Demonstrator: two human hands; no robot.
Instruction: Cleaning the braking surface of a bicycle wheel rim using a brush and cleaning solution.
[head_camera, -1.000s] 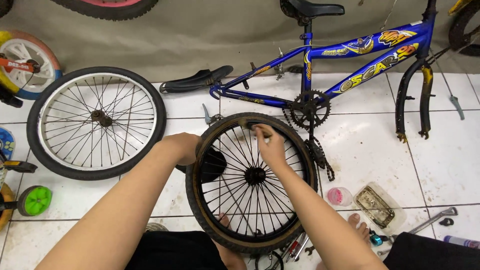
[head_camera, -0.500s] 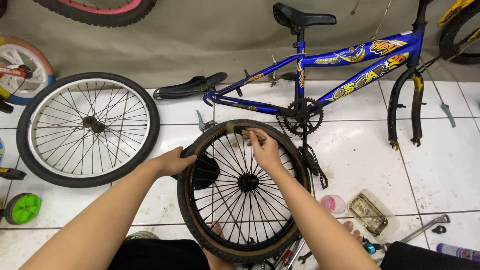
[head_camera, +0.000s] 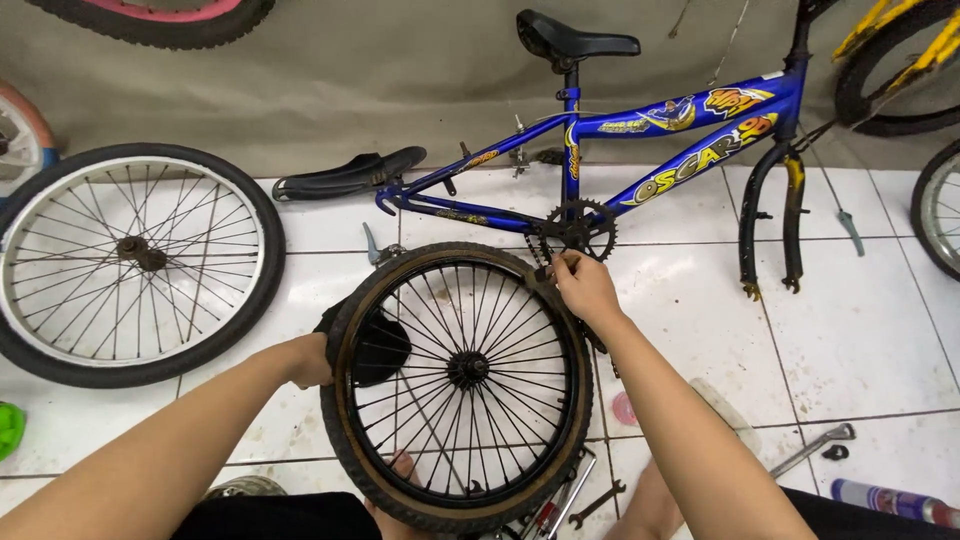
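Labels: yellow-and-orange decals (head_camera: 700, 160) ran along the down tube of the blue bicycle frame (head_camera: 600, 190), with further decals (head_camera: 690, 108) on the top tube. At lower right, a bottle-like container (head_camera: 895, 500) with a blue and pink wrapper lay on the floor tiles (head_camera: 860, 330). No signs or screens were seen.

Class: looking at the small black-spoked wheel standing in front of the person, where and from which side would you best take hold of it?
Probably grip the black-spoked wheel by its tyre at the two sides, coming from outside left and right, as the left hand and right hand do: it stands upright, and its spokes leave narrow gaps.
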